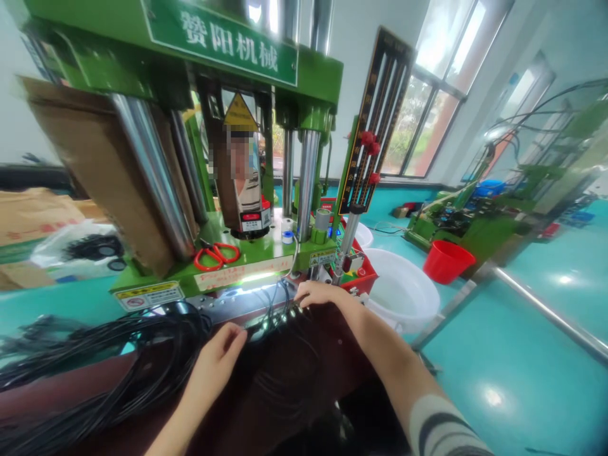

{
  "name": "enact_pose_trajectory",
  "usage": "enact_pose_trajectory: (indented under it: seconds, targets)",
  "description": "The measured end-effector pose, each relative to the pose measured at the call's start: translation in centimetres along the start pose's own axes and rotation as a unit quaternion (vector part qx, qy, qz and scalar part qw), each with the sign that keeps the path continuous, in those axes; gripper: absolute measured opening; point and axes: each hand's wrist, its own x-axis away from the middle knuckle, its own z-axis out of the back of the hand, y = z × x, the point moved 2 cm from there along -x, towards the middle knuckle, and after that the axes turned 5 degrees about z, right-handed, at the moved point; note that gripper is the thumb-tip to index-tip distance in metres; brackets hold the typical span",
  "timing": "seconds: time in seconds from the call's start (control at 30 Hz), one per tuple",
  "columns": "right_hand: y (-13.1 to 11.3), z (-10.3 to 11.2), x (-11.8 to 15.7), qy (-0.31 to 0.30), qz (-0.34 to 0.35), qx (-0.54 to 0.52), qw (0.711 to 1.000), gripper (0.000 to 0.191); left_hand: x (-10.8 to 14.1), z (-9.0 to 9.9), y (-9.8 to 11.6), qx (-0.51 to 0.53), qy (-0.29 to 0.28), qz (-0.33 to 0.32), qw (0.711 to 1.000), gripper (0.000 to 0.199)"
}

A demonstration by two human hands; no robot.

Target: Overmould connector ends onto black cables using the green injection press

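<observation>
A shiny metal strip (273, 324) lies at the front of the green press, with several thin black cables (272, 296) laid across it. My left hand (223, 348) pinches the strip's left end between thumb and fingers. At the other end, my right hand (317, 293) is closed with its fingers curled over the strip; the fingertips are partly hidden. Both hands are just in front of the press's metal bed (232, 305). Small bright parts sit along the strip, too blurred to name.
The green press (256, 256) stands ahead, with red-handled scissors (216, 256) on its base. A large bundle of black cables (156, 339) lies left on the dark red table (332, 354). Right are a red box (368, 278), a white tub (403, 285), a red bucket (449, 261) and a metal rail (546, 304).
</observation>
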Motion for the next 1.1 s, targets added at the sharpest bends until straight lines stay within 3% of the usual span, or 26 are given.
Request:
enact_pose_trajectory:
  seconds: [0.13, 0.27, 0.47, 0.63, 1.1]
  targets:
    - [0.8, -0.5, 0.6, 0.054, -0.023, -0.013, 0.998, 0.024, -2.4, -1.0, -0.1, -0.099, -0.001, -0.012, 0.995, 0.026]
    - [0.9, -1.3, 1.8, 0.151, -0.049, -0.035, 0.987, 0.022, -4.2, -2.0, -0.1, -0.18, 0.0, -0.013, 0.984, 0.023]
    - [1.1, -2.7, 2.7, 0.29, -0.094, -0.052, 0.951, 0.024, -4.9, -2.4, -1.0, -0.192, -0.011, 0.032, 0.981, 0.028]
    - [1.0, -2.8, 2.5, 0.313, -0.095, -0.051, 0.943, 0.022, -4.7, -2.2, -1.4, -0.153, -0.018, 0.027, 0.988, 0.03]
    - [0.5, -2.7, 2.5, 0.307, -0.093, -0.021, 0.947, 0.022, -4.3, -2.1, -1.3, -0.13, -0.017, 0.009, 0.991, 0.029]
